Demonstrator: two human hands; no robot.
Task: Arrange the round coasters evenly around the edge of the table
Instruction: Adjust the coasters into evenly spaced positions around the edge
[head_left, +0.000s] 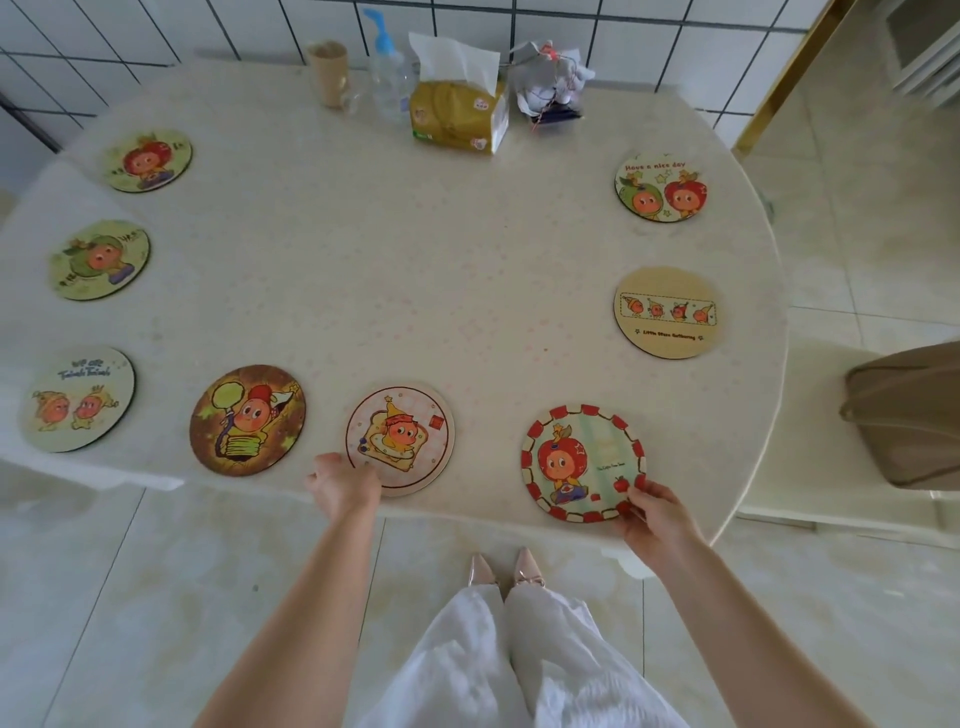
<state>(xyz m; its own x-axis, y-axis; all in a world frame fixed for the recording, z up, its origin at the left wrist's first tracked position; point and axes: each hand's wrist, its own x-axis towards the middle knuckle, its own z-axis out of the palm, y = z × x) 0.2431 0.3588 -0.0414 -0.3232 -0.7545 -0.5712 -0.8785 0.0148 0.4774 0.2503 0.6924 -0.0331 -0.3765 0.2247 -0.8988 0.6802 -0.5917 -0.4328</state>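
1. Currently, eight round coasters lie flat around the rim of the table (415, 249), none touching another.
2. Left hand (340, 486): fingers closed on the near-left edge of the toast coaster (400, 439), at the table's near edge.
3. Right hand (657, 514): fingers and thumb pinch the near-right edge of the red-bordered coaster (582, 462), which lies near the table edge.
4. Left side, near to far: brown coaster (248, 420), pale two-figure coaster (78, 399), green coaster (100, 260), red-headed coaster (148, 160).
5. Right side: tan coaster (670, 313), then the "Have a nice day" coaster (661, 187).
6. Far edge: cup (328, 73), pump bottle (387, 78), tissue box (457, 111).
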